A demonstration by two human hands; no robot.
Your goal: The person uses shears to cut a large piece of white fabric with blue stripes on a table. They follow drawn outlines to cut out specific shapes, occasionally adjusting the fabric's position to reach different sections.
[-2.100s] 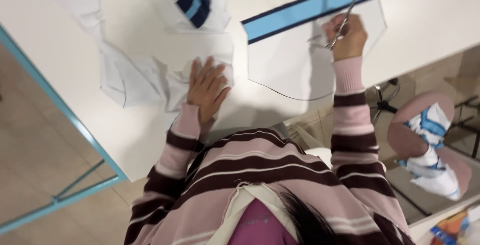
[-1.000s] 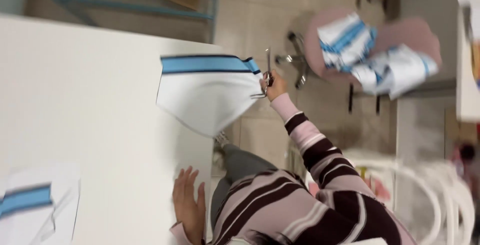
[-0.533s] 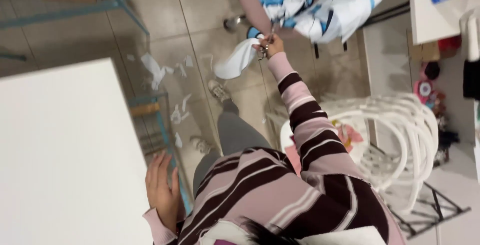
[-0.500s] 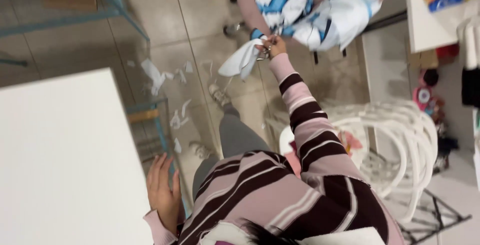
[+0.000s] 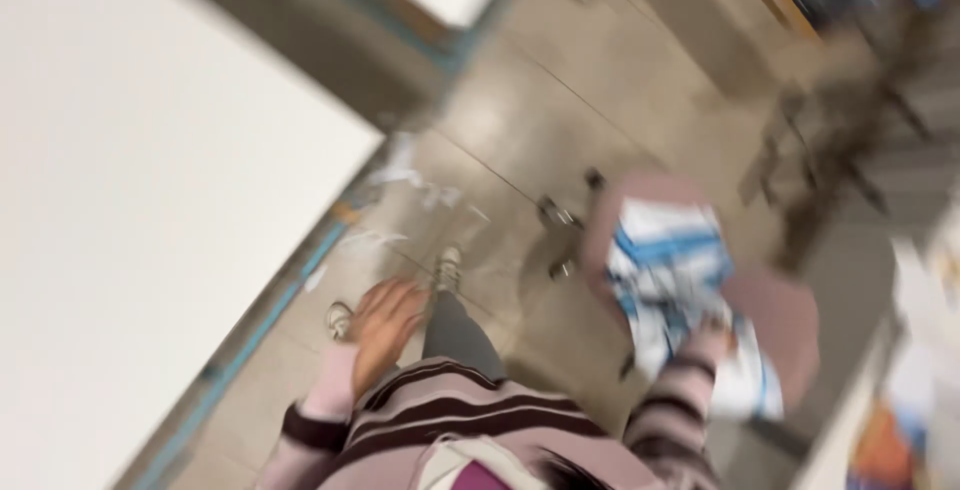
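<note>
Head view is motion-blurred. We see the right hand (image 5: 708,335) now on the white-and-blue fabric pile (image 5: 670,280) on the pink chair (image 5: 790,325), grip unclear; scissors gone from sight. Left hand (image 5: 383,320) hangs open, off the white table (image 5: 130,210) at left.

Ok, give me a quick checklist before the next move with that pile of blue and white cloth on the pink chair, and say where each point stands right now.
1. Right hand at the cloth pile: ok, it reaches the pile's near edge.
2. Right hand's grip on any cloth: cannot tell, the picture is blurred.
3. Left hand free: ok, it hangs open beside the white table, holding nothing.
4. Pile resting on the pink chair: ok, it lies across the seat.
5. Floor underfoot: not ok, white scraps lie near the table's corner.
6. Picture sharp enough to judge fine detail: not ok, motion blur throughout.
</note>
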